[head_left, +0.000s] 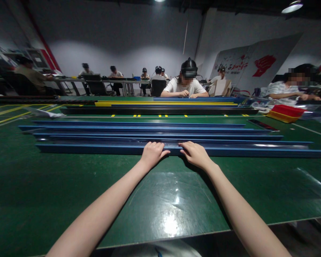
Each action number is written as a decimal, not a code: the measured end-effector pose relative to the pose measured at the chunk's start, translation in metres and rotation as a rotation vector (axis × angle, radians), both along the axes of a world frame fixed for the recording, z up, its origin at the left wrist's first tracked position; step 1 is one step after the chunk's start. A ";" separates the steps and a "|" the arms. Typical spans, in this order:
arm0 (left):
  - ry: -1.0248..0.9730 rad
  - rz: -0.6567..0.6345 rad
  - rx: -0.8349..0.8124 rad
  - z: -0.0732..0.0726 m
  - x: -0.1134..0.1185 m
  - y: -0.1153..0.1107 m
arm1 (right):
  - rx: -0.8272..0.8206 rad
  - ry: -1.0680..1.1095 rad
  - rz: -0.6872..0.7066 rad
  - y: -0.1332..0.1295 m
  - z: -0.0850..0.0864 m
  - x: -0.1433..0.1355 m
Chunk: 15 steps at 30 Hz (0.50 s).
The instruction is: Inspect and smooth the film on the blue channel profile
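Several long blue channel strips lie side by side across the green table (96, 185). On the nearest blue strip (246, 153), a little left of its middle, my left hand (153, 153) is closed over the edge, with the thumb on the near side. Just to the right, my right hand (194, 153) grips the same strip, its thumb and fingers on either side of the edge. A short gap parts the two hands. Their fingertips reach into the channel and are partly hidden.
Beyond the blue strips lie a black strip (160, 111) and a yellow strip (166, 103). A phone (262, 125) rests at the right, near a red bin (287, 111). Across the table sits a person (186, 85); others work farther back.
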<state>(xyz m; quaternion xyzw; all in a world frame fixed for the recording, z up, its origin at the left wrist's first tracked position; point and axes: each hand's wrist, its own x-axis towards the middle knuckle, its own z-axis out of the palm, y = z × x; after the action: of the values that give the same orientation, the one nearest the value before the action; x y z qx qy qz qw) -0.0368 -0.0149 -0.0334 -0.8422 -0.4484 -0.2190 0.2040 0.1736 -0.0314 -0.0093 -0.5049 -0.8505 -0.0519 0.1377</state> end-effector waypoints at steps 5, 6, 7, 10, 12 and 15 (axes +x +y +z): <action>0.006 0.003 0.013 -0.001 0.000 0.000 | 0.004 0.005 0.005 0.000 0.000 0.000; 0.007 0.004 0.016 -0.001 0.000 0.000 | 0.002 0.006 0.003 0.000 0.000 0.000; 0.006 0.004 0.019 -0.001 0.000 0.000 | 0.000 0.008 0.001 0.000 0.000 0.000; 0.001 0.013 0.022 0.000 0.000 0.000 | -0.015 0.011 -0.007 0.000 0.000 0.000; 0.000 0.022 0.020 0.000 0.000 0.000 | -0.021 0.011 -0.009 0.000 0.000 0.000; -0.007 0.020 0.011 0.000 0.001 0.000 | -0.013 0.010 -0.004 0.001 0.000 0.000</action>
<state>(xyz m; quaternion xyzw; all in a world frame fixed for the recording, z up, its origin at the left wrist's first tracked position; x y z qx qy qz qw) -0.0362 -0.0152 -0.0332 -0.8359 -0.4563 -0.2222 0.2091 0.1734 -0.0307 -0.0097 -0.5078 -0.8491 -0.0440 0.1385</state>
